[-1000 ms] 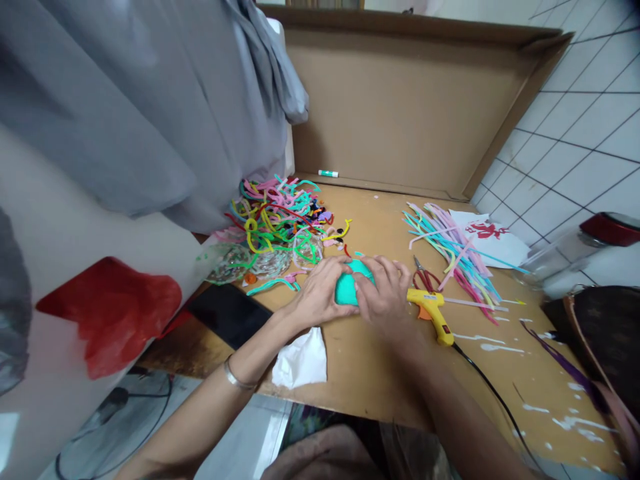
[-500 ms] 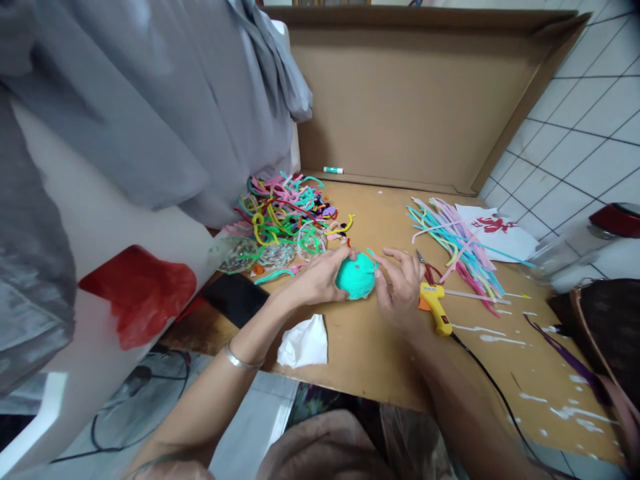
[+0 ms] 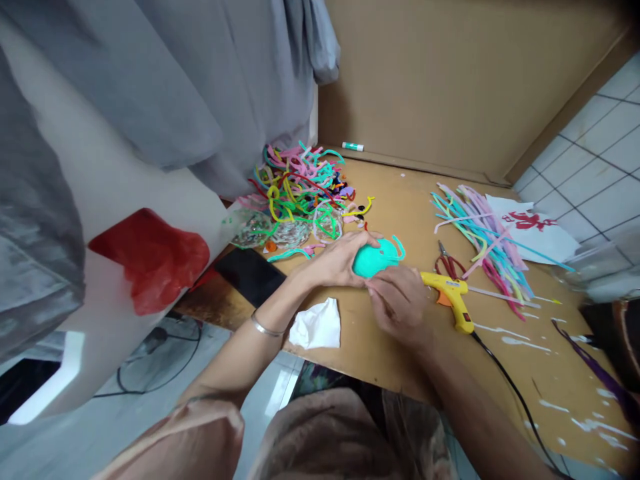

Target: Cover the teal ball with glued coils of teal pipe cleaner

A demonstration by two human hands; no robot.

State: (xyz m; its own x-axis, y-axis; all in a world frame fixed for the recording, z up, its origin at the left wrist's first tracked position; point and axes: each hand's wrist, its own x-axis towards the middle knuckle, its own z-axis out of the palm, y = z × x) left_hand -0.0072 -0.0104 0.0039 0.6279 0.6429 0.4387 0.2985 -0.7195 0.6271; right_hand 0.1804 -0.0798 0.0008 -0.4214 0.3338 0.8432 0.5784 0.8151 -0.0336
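Note:
My left hand (image 3: pixel 336 261) is wrapped round the left side of a turquoise ball (image 3: pixel 376 260), thumb below and fingers above. The ball looks fuzzy and has a small hole or dark spot on top. From its upper right a bent turquoise pipe cleaner (image 3: pixel 401 247) sticks out. My right hand (image 3: pixel 400 303) is at the ball's lower right edge, fingers curled and pinched together; what they hold, if anything, is hidden. Just right of this hand lies a yellow glue gun (image 3: pixel 457 300) with a clear glue stick in its back. Red-handled pliers or cutters (image 3: pixel 447 261) lie beyond it.
A heap of coloured pipe cleaners (image 3: pixel 300 187) fills the back left, and a bundle of straight ones (image 3: pixel 487 233) lies at the right. A white tissue (image 3: pixel 316 325) and a dark phone (image 3: pixel 250 275) are near my left arm. The glue gun's cord (image 3: pixel 515 387) runs towards the front right.
My right hand has moved from the ball's right side to its lower edge, and its fingers have closed. My left hand keeps hold of the ball. The whole view has shifted.

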